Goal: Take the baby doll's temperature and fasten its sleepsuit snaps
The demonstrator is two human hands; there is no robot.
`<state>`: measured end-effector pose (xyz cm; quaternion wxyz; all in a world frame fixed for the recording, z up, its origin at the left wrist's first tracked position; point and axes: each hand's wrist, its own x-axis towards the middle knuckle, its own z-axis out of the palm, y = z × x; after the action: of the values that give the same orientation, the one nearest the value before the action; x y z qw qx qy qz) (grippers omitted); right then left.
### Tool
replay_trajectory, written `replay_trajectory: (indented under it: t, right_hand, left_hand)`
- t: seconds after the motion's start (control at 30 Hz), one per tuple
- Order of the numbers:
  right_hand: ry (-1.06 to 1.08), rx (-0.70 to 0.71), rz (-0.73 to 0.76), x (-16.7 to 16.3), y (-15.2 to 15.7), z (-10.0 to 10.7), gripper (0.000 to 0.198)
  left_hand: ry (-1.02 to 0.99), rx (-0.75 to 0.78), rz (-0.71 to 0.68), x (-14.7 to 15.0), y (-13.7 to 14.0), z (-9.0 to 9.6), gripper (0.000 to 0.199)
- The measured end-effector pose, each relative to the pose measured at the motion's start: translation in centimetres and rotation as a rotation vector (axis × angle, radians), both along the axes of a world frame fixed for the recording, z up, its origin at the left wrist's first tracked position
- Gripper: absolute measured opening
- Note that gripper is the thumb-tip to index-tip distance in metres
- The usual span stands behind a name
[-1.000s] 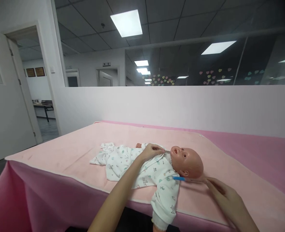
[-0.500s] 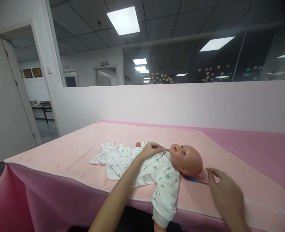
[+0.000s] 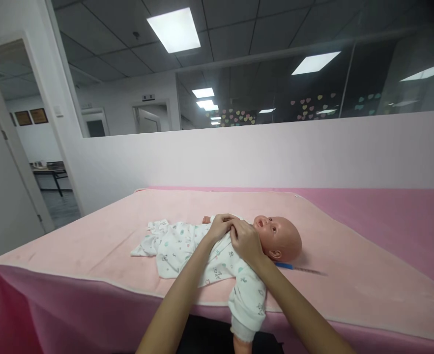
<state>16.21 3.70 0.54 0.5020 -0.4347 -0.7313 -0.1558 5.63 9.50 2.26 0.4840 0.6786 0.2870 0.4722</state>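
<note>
A baby doll [image 3: 280,238] lies on its back, head to the right, wearing a white printed baby outfit [image 3: 180,246]. Over its upper chest, close to the collar, my left hand [image 3: 222,226] has its fingers bent and drawn together. My right hand [image 3: 246,241] meets it there, fingers curled at the doll's chest below the chin. What the fingertips of either hand pinch is hidden. From beneath the doll's neck a thin strip with a blue end [image 3: 283,265] sticks out to the right along the cloth, touched by neither hand.
A peach pad [image 3: 102,231] covers the table, with pink cloth [image 3: 397,211] showing behind and along the front. One sleeve of the doll [image 3: 246,305] hangs over the front edge. A low white wall [image 3: 261,157] stands behind, and a doorway [image 3: 43,147] is at left.
My right hand has left the strip's end beside the doll's head and moved left to the chest, joining my left hand. The view has turned slightly right.
</note>
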Motion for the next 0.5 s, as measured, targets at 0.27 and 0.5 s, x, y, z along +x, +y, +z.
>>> replay_trajectory:
  t: [0.27,0.5]
  right_hand:
    - [0.066,0.043,0.118,0.3,-0.9,-0.4,0.023]
    - [0.088,-0.015,0.136,0.0,-1.2,-0.5,0.029]
  left_hand:
    - [-0.019,-0.001,0.037,0.2,-0.1,0.2,0.022]
    - [-0.034,0.011,0.039,0.1,0.0,0.2,0.022]
